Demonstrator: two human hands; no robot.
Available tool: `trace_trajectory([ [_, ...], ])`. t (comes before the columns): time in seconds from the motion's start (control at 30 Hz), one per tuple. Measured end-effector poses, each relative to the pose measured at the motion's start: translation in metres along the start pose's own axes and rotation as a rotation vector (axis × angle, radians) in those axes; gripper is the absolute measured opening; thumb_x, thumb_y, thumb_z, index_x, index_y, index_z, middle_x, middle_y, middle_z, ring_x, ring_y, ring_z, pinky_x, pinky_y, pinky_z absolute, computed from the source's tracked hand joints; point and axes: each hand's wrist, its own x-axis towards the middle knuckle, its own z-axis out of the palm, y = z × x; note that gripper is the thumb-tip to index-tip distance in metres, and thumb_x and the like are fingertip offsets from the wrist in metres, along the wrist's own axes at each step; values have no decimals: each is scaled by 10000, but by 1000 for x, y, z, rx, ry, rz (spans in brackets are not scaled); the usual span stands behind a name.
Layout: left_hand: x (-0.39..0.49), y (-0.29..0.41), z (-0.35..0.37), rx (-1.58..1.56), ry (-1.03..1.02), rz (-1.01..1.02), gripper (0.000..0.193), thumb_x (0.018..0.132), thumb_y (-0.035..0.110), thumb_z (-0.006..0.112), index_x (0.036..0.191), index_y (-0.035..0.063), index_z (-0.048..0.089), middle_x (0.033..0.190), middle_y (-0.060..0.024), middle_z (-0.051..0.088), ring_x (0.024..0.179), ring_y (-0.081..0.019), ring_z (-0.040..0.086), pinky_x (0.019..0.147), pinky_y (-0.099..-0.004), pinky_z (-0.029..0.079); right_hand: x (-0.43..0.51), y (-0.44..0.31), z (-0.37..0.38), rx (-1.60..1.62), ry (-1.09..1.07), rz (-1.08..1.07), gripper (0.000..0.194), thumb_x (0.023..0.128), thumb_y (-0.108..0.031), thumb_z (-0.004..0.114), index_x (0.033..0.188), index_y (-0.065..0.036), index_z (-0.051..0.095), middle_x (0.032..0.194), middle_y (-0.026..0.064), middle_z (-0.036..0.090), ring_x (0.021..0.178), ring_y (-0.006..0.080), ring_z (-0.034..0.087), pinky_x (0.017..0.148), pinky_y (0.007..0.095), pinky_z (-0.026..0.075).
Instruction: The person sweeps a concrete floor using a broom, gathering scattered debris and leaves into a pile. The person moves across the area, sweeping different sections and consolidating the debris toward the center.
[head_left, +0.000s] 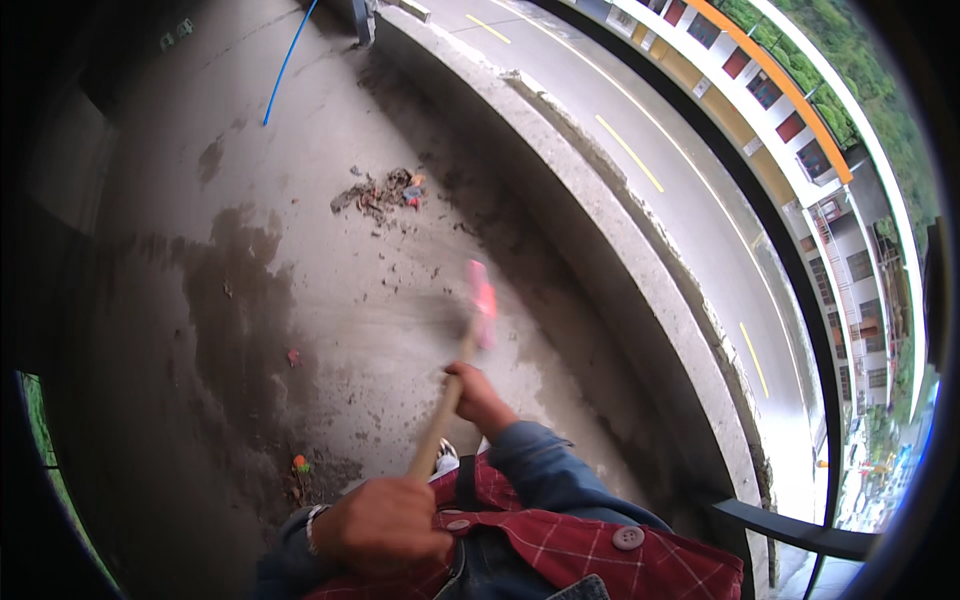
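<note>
My left hand (379, 525), with a pale bracelet at its wrist, is closed round the upper end of a beige handle (433, 442). Farther down the same handle, my right hand (480, 401) grips it. At its far end is a pink and red head (482, 304), probably a broom's, motion-blurred and low over or on the concrete floor (352, 322). Beyond the head lies a heap of dark debris (382, 195) with bits of coloured litter. Crumbs of dirt are scattered between heap and head. A small pink scrap (293, 357) lies to the left.
A low concrete wall (600, 247) curves along the right, with a road (675, 165) beyond it. Dark damp patches (240, 300) mark the floor at left. A thin blue tube or rod (289, 64) is at the top. An orange and green piece of litter (301, 463) lies near my left sleeve.
</note>
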Motion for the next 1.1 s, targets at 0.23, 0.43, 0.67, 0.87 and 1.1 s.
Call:
trace_trajectory([
  [0.23, 70, -153, 31, -456, 234, -454, 77, 818, 26, 663, 882, 3, 627, 881, -133, 620, 846, -250, 605, 755, -353, 471, 26, -111, -149, 268, 358, -40, 145, 797, -153, 534, 742, -98, 412, 644, 38, 411, 534, 181, 441, 418, 295, 384],
  [0.43, 86, -136, -49, -294, 608, -520, 69, 703, -62, 652, 744, -6, 646, 682, -156, 613, 652, -264, 602, 649, -398, 484, 91, -88, -32, 225, 211, 119, 146, 835, -184, 548, 798, -70, 465, 606, 39, 384, 436, 167, 355, 358, 311, 273],
  [0.67, 167, -117, -62, 378, 155, -540, 130, 641, 45, 677, 762, 36, 629, 660, -83, 542, 586, -261, 544, 601, -385, 461, 151, -84, 116, 242, -360, 445, 168, 828, -193, 554, 722, -109, 454, 562, 25, 425, 418, 156, 376, 342, 289, 269],
  [0.87, 212, -104, -66, 124, -149, -224, 167, 650, 48, 681, 802, 10, 627, 606, -61, 538, 511, -232, 531, 492, -335, 446, 112, -127, 126, 125, -553, 411, 191, 834, -235, 558, 692, -143, 469, 560, -1, 444, 437, 152, 390, 394, 284, 311],
  [1.1, 201, -116, -102, -201, 327, -58, 69, 714, 26, 669, 730, 6, 606, 626, -95, 577, 525, -238, 571, 538, -343, 493, 46, -196, 21, 58, -48, 149, 143, 895, -231, 519, 850, -122, 438, 622, 22, 416, 445, 138, 360, 361, 264, 249],
])
